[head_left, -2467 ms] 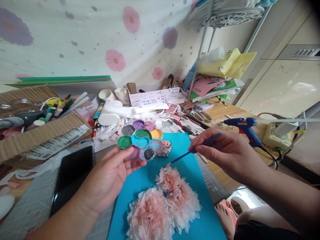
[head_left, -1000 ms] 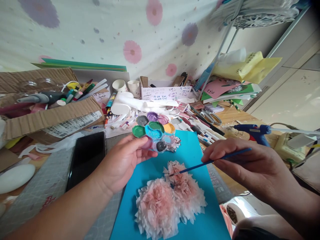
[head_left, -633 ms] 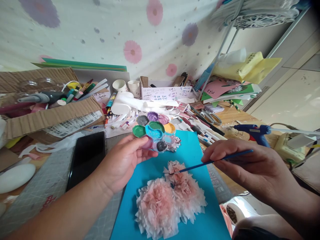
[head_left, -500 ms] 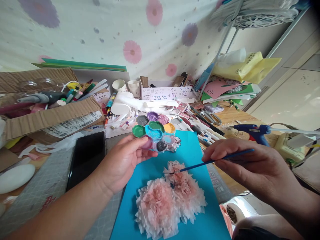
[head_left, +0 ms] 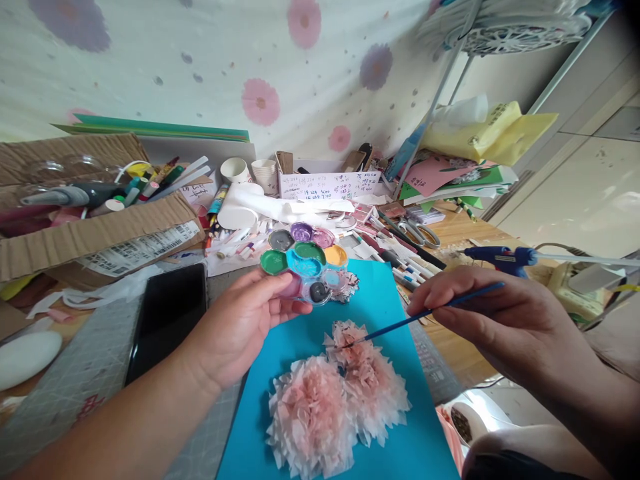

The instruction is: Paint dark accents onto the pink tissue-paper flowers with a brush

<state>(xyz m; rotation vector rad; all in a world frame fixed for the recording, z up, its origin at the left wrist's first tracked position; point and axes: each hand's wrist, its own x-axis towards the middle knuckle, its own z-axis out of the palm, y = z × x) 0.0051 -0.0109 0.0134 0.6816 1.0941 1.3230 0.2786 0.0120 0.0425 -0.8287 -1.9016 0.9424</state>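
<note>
My left hand grips a round paint palette with several coloured wells, holding it above the top of a blue paper sheet. My right hand pinches a thin blue paintbrush. The brush tip touches the upper edge of the rear of two pink tissue-paper flowers lying on the sheet. The front flower lies beside it to the left. Dark paint marks show on the rear flower's petals near the tip.
A black phone lies left of the sheet on a grey cutting mat. A cardboard box of markers is far left. Scissors, pens, paper cups and a blue glue gun crowd the back and right.
The brush tip came down from above the flowers onto the rear flower's top edge and stays there. The palette has stayed in my left hand; the view shifted slightly.
</note>
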